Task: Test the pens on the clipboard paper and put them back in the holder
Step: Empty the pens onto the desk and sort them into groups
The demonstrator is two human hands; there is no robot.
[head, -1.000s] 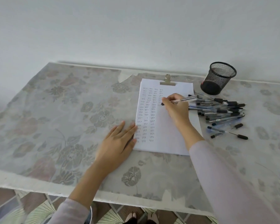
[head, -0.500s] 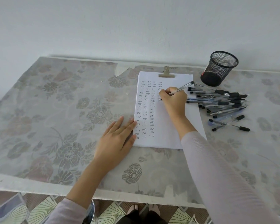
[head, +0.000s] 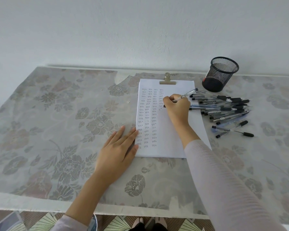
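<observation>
– Right of centre in the frame, what have you got?

– I see the right hand (head: pixel 177 109) clenched round a clear-barrelled ballpoint pen with a dark grip (head: pixel 184 96), thumb and fingers pinching it low down. Its tip touches the white sheet of paper (head: pixel 167 147) beside the fourth column of small handwritten marks. Its back end slants toward the upper right. A pale pink sleeve (head: pixel 223 180) covers that forearm.

– And the sheet?

– It sits under the brass-coloured spring clip (head: pixel 167 80) of a clipboard, upper middle of the frame. I cannot make out the board itself beneath the paper.

– Left hand?

– The left hand (head: pixel 117 152) lies flat, palm down, fingers straight and released, grasping nothing. It rests on the grey floral tablecloth (head: pixel 57 130), lower middle, with its fingertips lapping the sheet's left edge.

– The other pens?

– I count a loose heap of clear and blue ballpoint pens with black caps (head: pixel 223 109) lying on the cloth just beside the paper's right edge. A few lie apart below the heap.

– The holder?

– The black wire-mesh cylindrical pen holder (head: pixel 220 74) stands upright at the upper right, near the pale wall (head: pixel 107 30), just above the heap. Something small and red shows at its lower left. I cannot tell what is inside.
</observation>
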